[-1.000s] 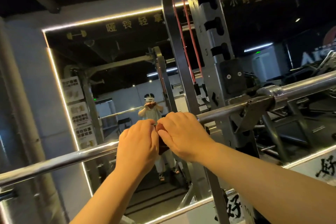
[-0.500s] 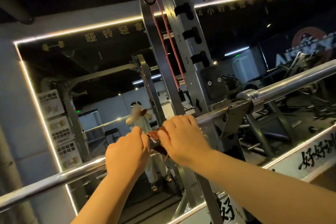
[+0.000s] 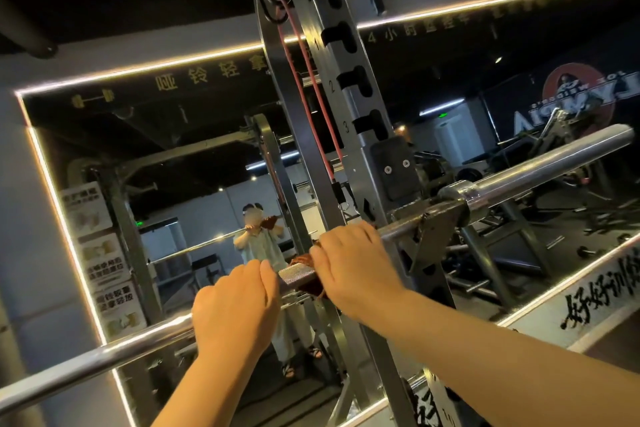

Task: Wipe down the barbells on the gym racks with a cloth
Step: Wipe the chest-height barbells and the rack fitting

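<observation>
Barbell (image 3: 540, 166) aslant, lower-left to upper-right.

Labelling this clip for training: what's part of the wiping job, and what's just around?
Job: barbell, cloth, left hand gripping the barbell, right hand holding the cloth on it.
Just around: red band, mirror, wall posters.

wall mirror (image 3: 194, 163) edged by light strip (image 3: 138, 70); red band (image 3: 331, 172) hanging; posters (image 3: 105, 267) at left.
</observation>
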A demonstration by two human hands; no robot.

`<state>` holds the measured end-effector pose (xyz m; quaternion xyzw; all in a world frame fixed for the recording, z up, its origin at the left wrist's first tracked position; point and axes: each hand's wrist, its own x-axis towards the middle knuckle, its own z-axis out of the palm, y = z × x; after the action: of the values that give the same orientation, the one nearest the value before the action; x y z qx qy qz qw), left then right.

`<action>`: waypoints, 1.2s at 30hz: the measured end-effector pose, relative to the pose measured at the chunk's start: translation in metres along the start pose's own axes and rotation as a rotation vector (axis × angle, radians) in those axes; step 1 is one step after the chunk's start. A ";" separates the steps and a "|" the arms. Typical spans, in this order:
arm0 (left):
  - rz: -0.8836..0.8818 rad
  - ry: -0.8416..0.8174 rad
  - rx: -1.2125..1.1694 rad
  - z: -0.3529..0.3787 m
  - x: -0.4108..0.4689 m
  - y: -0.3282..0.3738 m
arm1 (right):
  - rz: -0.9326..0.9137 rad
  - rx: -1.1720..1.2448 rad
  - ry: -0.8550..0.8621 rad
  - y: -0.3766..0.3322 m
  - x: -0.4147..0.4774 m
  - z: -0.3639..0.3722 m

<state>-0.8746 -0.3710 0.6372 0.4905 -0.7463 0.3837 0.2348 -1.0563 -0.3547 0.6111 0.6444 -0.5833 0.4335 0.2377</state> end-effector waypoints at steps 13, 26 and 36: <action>0.030 0.085 0.038 0.009 0.001 -0.001 | -0.017 0.064 0.040 0.030 -0.007 -0.012; -0.020 -0.065 0.013 0.003 0.002 0.001 | -0.090 -0.075 -0.190 0.019 0.005 -0.030; 0.037 -0.043 0.057 -0.008 0.012 0.028 | -0.152 -0.047 -0.119 0.013 -0.007 -0.015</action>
<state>-0.9053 -0.3654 0.6412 0.4912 -0.7490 0.3983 0.1976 -1.0725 -0.3418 0.6107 0.7056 -0.5560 0.3613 0.2498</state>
